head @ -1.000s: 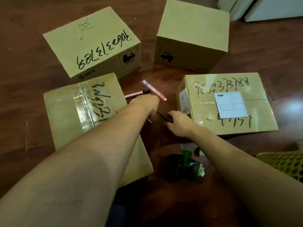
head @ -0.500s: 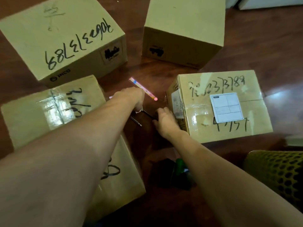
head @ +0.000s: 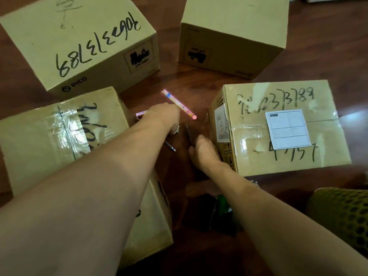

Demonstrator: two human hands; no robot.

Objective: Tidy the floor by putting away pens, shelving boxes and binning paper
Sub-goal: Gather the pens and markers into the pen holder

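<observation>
My left hand (head: 165,118) is curled into a fist over a pink pen (head: 141,113), of which only the end shows. A white scrap (head: 176,130) peeks from under its fingers. A dark pen with a silver tip (head: 170,146) sticks out below my left wrist; whether the hand holds it is unclear. My right hand (head: 203,153) pinches a black pen (head: 188,132), which points away from me. A pink patterned pen (head: 179,104) lies on the wooden floor (head: 191,80) just beyond both hands.
Several cardboard boxes ring the hands: far left (head: 79,42), far right (head: 235,26), near left (head: 49,136), and right with a white label (head: 278,136). A green mesh basket (head: 342,216) sits at the lower right, a dark and green object (head: 221,212) under my right arm.
The view has closed in on the floor. My right hand has taken hold of the black pen and turned it upward. My left hand stays fisted over the pink pen.
</observation>
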